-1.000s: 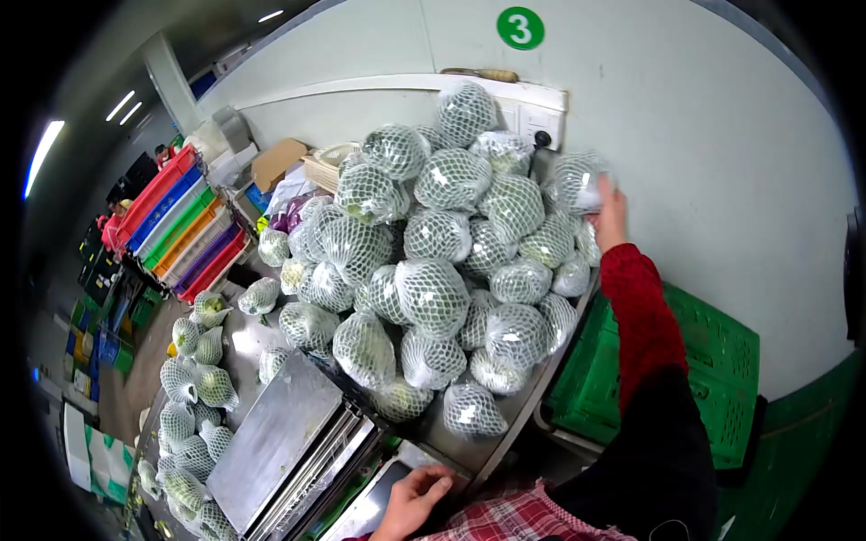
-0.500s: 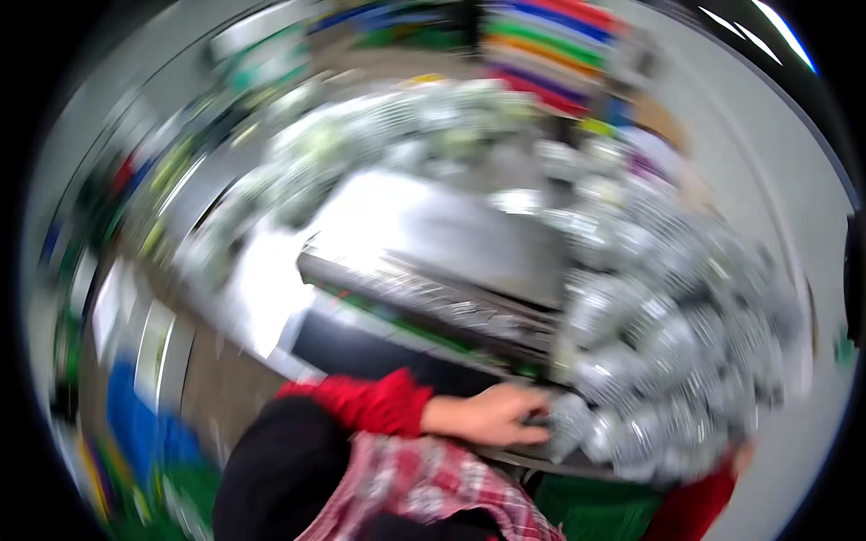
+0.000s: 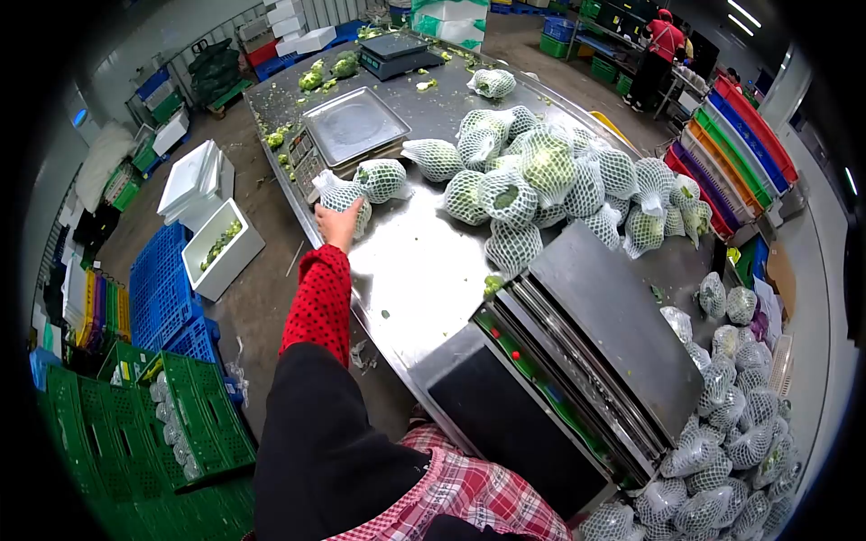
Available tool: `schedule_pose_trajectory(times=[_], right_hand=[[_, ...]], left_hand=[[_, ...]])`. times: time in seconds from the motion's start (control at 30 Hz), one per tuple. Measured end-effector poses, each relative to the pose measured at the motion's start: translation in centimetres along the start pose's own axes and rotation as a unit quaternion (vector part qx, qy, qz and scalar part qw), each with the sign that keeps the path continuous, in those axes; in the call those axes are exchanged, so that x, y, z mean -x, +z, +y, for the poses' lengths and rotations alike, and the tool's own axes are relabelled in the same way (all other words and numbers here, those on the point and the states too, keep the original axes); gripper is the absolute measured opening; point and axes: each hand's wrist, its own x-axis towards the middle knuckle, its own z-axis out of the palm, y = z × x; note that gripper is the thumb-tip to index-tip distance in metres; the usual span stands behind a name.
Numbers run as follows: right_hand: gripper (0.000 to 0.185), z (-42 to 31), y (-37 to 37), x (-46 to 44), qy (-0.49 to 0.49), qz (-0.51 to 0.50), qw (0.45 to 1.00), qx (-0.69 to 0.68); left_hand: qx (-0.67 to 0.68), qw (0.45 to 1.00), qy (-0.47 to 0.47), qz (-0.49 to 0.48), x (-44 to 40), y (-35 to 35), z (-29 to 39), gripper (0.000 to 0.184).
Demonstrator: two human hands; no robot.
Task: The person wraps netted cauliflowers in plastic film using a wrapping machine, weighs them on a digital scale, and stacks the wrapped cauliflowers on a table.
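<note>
My L hand (image 3: 337,225) has moved: 1 s ago at desk (image 3: 397,288) edge by bagged pile (image 3: 722,451), now on netted head (image 3: 339,191) just beside tray scale (image 3: 356,126), so handling's shifted to scale end. Fingers part-curled round head's near end, firmness unclear; R hand n/v. White foam mesh, green showing thru

Brownish floor (image 3: 275,216) — bright ceiling lights (image 3: 744,13).

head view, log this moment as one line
left hand: touching netted vegetable on metal table | right hand: not in view | scale pan: bare
</note>
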Motion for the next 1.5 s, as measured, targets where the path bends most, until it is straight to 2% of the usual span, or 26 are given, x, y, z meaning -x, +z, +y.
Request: schedule_pose_trajectory(times=[0.03, 0.07, 0.1, 0.17, 0.23, 0.3, 0.37, 0.43, 0.47, 0.5, 0.53, 0.57, 0.63, 0.7, 0.73, 0.77, 0.83, 0.9, 0.93, 1.07, 1.13, 1.23, 1.3, 1.37, 1.47, 1.5], right_hand=[[0.05, -2.3, 0.0, 0.4, 0.047, -0.057, 0.995, -0.067], [0.05, -2.0, 1.0, -0.2, 0.041, -0.053, 0.996, -0.058], [0.047, -0.3, 3.8, -1.8, 0.034, -0.11, 0.99, -0.085], [0.044, 2.7, 7.8, -3.9, 0.02, -0.224, 0.964, -0.139], [0.04, -3.9, 8.4, 1.1, -0.114, -0.245, 0.955, -0.126], [0.039, -13.1, 7.8, 7.8, -0.041, -0.315, 0.924, -0.213], [0.039, -14.7, 9.2, 11.3, -0.055, -0.382, 0.889, -0.245], [0.04, -19.0, 10.0, 14.4, -0.027, -0.474, 0.841, -0.259], [0.039, -20.3, 11.1, 15.5, -0.009, -0.506, 0.812, -0.29], [0.039, -20.8, 13.0, 16.2, -0.096, -0.521, 0.799, -0.284], [0.043, -24.0, 13.6, 17.6, -0.044, -0.545, 0.764, -0.343], [0.048, -26.7, 14.4, 17.9, 0.036, -0.612, 0.692, -0.38], [0.06, -31.5, 16.3, 17.3, -0.023, -0.66, 0.615, -0.43], [0.07, -33.2, 19.0, 16.5, 0.05, -0.675, 0.534, -0.507], [0.07, -33.3, 19.2, 16.0, 0.046, -0.663, 0.502, -0.554], [0.07, -32.2, 21.1, 15.6, -0.089, -0.578, 0.634, -0.506], [0.07, -29.5, 20.4, 14.9, -0.104, -0.509, 0.707, -0.48], [0.073, -25.0, 22.6, 15.2, -0.185, -0.432, 0.8, -0.373], [0.076, -24.7, 21.6, 14.7, -0.233, -0.393, 0.823, -0.338], [0.063, -25.6, 19.1, 13.6, -0.288, -0.341, 0.818, -0.363], [0.056, -24.7, 18.3, 14.1, -0.383, -0.302, 0.802, -0.345], [0.051, -22.9, 18.0, 14.6, -0.399, -0.343, 0.776, -0.347], [0.051, -23.2, 18.1, 14.4, -0.374, -0.363, 0.769, -0.37], [0.053, -24.0, 18.9, 14.4, -0.159, -0.378, 0.798, -0.441], [0.06, -24.4, 20.1, 14.4, -0.094, -0.453, 0.78, -0.421], [0.061, -24.9, 20.3, 14.0, -0.072, -0.483, 0.757, -0.433]], left_hand=[[-0.007, 0.999, -0.033, -0.03, -1.3, -0.1, -0.1, 0.115], [0.079, 0.981, -0.114, -0.139, -2.5, -0.3, -0.4, 0.115], [0.162, 0.937, -0.192, -0.241, -3.1, -1.7, 0.5, 0.115], [0.181, 0.934, -0.189, -0.242, -2.2, -1.9, 0.0, 0.11], [0.342, 0.922, -0.081, -0.165, -2.9, 1.1, -3.6, 0.097], [0.325, 0.944, 0.0, -0.063, -2.4, 2.7, -6.4, 0.077], [0.283, 0.953, 0.059, -0.086, 1.0, -0.6, -3.8, 0.076], [0.336, 0.929, 0.066, -0.143, 5.2, -3.3, -0.1, 0.073], [0.286, 0.933, 0.169, -0.139, 6.3, -3.4, 0.5, 0.072], [0.282, 0.915, 0.233, -0.167, 9.2, -5.6, 4.2, 0.074], [0.34, 0.869, 0.29, -0.214, 12.1, -6.6, 7.2, 0.078], [0.398, 0.81, 0.341, -0.264, 14.9, -7.1, 9.9, 0.082], [0.436, 0.69, 0.499, -0.29, 20.7, -6.7, 15.1, 0.091], [0.44, 0.566, 0.641, -0.275, 26.5, -5.5, 20.1, 0.098], [0.423, 0.535, 0.672, -0.287, 30.0, -5.4, 21.7, 0.096], [0.404, 0.507, 0.703, -0.292, 33.2, -5.5, 22.9, 0.094], [0.341, 0.506, 0.708, -0.355, 37.8, -5.5, 23.9, 0.088], [0.293, 0.501, 0.715, -0.389, 40.6, -3.9, 22.4, 0.086], [0.294, 0.511, 0.701, -0.4, 41.4, -4.8, 22.5, 0.085], [0.279, 0.541, 0.657, -0.444, 41.2, -5.8, 21.9, 0.082], [0.273, 0.532, 0.678, -0.427, 40.4, -5.2, 21.5, 0.084], [0.257, 0.524, 0.677, -0.448, 39.6, -6.4, 21.9, 0.088], [0.135, 0.557, 0.641, -0.511, 38.9, -8.3, 22.7, 0.089], [0.184, 0.563, 0.659, -0.464, 38.6, -7.4, 22.8, 0.091], [0.261, 0.526, 0.413, -0.697, 40.0, -4.8, 22.3, 0.083], [0.264, 0.525, 0.417, -0.693, 40.2, -4.6, 23.0, 0.083]])
